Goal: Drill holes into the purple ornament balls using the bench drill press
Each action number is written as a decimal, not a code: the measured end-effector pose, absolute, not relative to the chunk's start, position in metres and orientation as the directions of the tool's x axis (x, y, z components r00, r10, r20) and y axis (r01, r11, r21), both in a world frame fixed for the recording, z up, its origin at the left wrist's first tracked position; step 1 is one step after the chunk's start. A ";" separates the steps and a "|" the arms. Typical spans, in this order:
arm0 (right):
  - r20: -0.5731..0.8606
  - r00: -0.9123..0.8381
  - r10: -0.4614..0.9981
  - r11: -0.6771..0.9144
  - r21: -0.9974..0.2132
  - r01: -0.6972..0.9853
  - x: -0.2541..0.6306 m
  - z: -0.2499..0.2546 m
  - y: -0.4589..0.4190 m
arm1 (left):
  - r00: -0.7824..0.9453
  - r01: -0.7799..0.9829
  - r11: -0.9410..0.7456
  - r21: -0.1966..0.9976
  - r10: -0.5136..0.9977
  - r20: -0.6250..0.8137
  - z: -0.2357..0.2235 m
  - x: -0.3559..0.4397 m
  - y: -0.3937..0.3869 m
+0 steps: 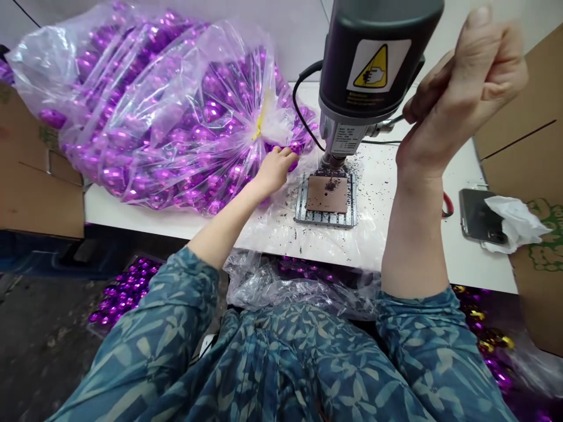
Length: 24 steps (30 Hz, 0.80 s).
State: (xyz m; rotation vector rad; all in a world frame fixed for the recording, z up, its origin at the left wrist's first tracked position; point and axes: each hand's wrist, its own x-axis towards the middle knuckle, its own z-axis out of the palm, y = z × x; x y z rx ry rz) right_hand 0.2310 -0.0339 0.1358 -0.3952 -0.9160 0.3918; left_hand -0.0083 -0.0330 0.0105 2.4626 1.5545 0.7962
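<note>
My left hand [276, 170] reaches to the neck of a clear plastic bag [176, 111] full of shiny purple baubles. Its fingers curl over a purple bauble [294, 162] beside the yellow tie [260, 120]. My right hand [470, 88], raised at the right, is wrapped round the feed lever [396, 120] of a small black bench drill press [373, 64]; the lever's end is hidden in the fist. Below the drill chuck [332, 159], a brown square board [326, 194] with a small dark hole lies on the slotted metal base [325, 221].
Dark shavings litter the white table [272, 231]. A phone [481, 215] and crumpled tissue [516, 221] lie at the right. Cardboard boxes [39, 158] flank both sides. Clear plastic [303, 287] covers my lap; more purple baubles [125, 293] sit low at the left.
</note>
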 end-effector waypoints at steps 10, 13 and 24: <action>0.705 0.537 0.462 0.874 -0.463 -0.144 0.232 0.134 -0.038 | 0.321 0.733 -0.482 0.480 0.867 0.380 -0.005 -0.026 0.003; 0.705 0.530 0.471 0.869 -0.475 -0.141 0.233 0.133 -0.037 | 0.180 0.447 -0.443 0.777 0.895 0.407 0.005 -0.020 -0.035; 0.706 0.533 0.467 0.867 -0.483 -0.120 0.232 0.132 -0.035 | 0.282 0.107 -0.101 0.989 0.957 0.067 -0.045 0.026 -0.079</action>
